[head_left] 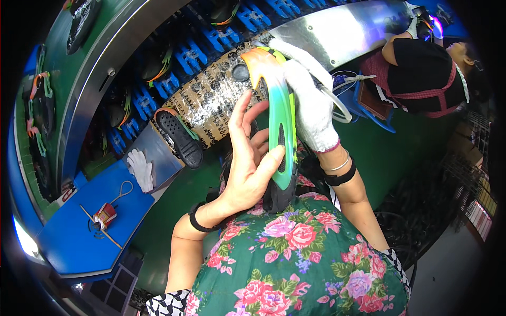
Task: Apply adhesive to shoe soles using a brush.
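Observation:
A shoe with a glossy side fading from orange to green is held upright in front of my chest. Black material shows at its lower end, and a yellow-green edge runs along its right side. My bare left hand grips it from the left, thumb pressed on the green lower part, with some fingers partly hidden behind it. My right hand, in a white glove, is closed at its upper right side. A white tube-like piece with a loop lies along that glove; I cannot make out what it is.
A black clog with a green and orange strap rests by the taped cardboard. Blue holders carry more shoes behind. On the blue table are a white glove and a small red item. Another person works at right.

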`<state>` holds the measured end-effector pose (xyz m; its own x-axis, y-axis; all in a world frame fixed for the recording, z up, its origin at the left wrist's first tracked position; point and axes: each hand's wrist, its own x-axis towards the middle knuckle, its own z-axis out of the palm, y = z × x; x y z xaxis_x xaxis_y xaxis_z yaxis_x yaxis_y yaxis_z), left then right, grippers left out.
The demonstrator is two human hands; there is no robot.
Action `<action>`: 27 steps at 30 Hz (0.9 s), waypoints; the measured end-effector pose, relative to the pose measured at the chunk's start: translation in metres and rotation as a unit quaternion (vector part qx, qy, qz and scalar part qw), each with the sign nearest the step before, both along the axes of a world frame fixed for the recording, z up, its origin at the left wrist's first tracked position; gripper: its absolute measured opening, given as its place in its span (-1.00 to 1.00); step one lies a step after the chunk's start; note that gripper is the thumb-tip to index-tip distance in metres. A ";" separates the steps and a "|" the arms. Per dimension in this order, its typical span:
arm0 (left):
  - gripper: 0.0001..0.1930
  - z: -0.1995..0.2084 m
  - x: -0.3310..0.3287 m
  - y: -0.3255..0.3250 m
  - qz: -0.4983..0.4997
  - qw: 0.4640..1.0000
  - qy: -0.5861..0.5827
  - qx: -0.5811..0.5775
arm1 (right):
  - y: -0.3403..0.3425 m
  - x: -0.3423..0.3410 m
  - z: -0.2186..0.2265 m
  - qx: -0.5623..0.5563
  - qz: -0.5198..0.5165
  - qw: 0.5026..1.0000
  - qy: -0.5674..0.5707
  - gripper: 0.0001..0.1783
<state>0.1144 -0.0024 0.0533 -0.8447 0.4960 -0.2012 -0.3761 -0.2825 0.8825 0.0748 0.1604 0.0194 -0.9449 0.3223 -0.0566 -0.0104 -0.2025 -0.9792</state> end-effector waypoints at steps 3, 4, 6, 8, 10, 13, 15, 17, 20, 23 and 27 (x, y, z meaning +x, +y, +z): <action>-0.09 0.001 0.002 0.007 0.027 0.998 0.039 -0.049 | -0.002 -0.002 0.005 0.023 0.001 1.000 0.020 -0.49; -0.10 0.001 0.001 0.009 0.039 0.994 0.058 -0.089 | -0.002 -0.002 0.007 0.021 0.001 1.000 0.019 -0.49; -0.13 0.000 0.001 0.007 0.029 0.996 0.069 -0.050 | -0.001 0.000 0.010 0.026 0.013 1.000 -0.002 -0.43; -0.11 0.001 0.004 0.007 0.025 0.996 0.062 -0.060 | -0.002 0.001 0.011 0.053 0.018 0.998 0.001 -0.40; -0.09 0.000 0.009 0.004 0.027 0.997 0.057 -0.043 | -0.004 0.004 0.014 0.078 0.023 0.997 0.002 -0.37; -0.03 -0.003 0.015 -0.009 0.008 0.998 0.061 -0.004 | -0.005 0.008 0.018 0.143 0.059 0.988 0.025 -0.39; 0.03 0.001 0.017 -0.015 -0.013 0.999 0.026 0.017 | -0.006 0.008 0.017 0.149 0.068 0.986 0.032 -0.39; 0.01 -0.008 0.017 -0.031 -0.057 0.994 0.092 -0.014 | -0.007 0.007 0.016 0.111 0.060 0.992 0.014 -0.37; -0.17 -0.011 0.010 -0.041 -0.007 0.946 0.318 -0.067 | -0.009 0.005 0.018 0.069 0.055 0.996 -0.009 -0.35; -0.40 0.016 0.008 -0.069 -0.062 0.936 0.345 0.032 | -0.007 0.005 0.013 0.068 0.051 0.996 -0.017 -0.36; -0.51 0.062 0.006 -0.050 -0.184 0.888 0.265 0.326 | -0.007 0.005 0.019 0.134 0.093 0.987 0.011 -0.39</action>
